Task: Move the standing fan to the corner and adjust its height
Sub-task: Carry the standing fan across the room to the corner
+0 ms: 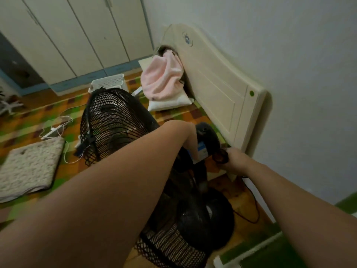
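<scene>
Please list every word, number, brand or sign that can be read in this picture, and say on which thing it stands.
No text can be read.
Blue and white label on the fan motor housing: print too blurred to read.
Round emblem on the headboard: too small to read.
Green dot on the headboard: no writing.

Fan pole (202, 176) behind left forearm (116, 190)

Both arms are bare from the near edge of the view to the wrists, with no sleeve showing on either. The left hand (190, 140) and the right hand (234, 161) wear no glove, ring, watch or bracelet that can be seen. The fingers (193, 144) are partly hidden and blurred.
</scene>
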